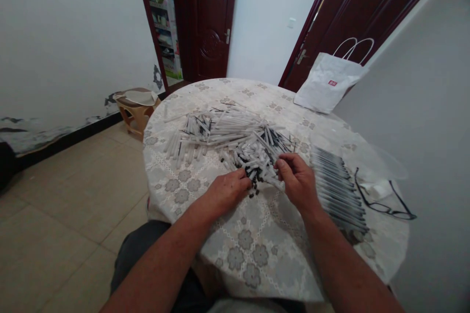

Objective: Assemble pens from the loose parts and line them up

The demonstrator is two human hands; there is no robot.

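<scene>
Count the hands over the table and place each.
2: the left hand at the near edge of the pile, beside small black pieces; the right hand between that pile and the neat row of sticks. Neither is hidden.

I sit in what looks like a home: flowered tablecloth (286, 249) before me, carved dark door (209, 14) on the far side, cluttered household shelves (162, 26) far left, a low stool (138, 108) at left.

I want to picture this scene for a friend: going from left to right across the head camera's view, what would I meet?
Stool, left hand, right hand, row of slim sticks, eyeglasses.
</scene>
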